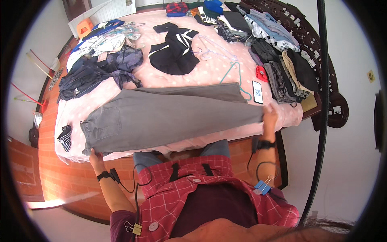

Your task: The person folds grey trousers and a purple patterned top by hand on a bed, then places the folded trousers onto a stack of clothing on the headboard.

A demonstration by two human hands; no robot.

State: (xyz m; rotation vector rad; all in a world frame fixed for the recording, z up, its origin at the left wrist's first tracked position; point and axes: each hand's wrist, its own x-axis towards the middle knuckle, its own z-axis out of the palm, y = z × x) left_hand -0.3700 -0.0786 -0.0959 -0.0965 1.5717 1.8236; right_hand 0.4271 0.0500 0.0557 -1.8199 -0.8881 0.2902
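A pair of grey trousers (161, 117) lies stretched sideways across the near part of the bed, waistband to the left and leg ends to the right. My left hand (96, 157) pinches the near corner of the waistband. At the other end, my right hand (270, 117) grips the hem of the nearer leg; its fingers are partly blurred. The second leg lies behind the first, its end beside a green hanger (240, 78). A phone (257, 92) with a lit screen and a small red item (261, 73) lie just beyond my right hand.
The pink bedspread (169, 82) carries a black garment with white stripes (173, 52), pale hangers (213, 48), and heaped clothes (105, 60) at left. Folded stacks (278, 76) line the dark carved headboard (310, 36). A striped cloth item (65, 138) lies near the left corner. A black cable (322, 80) hangs at right.
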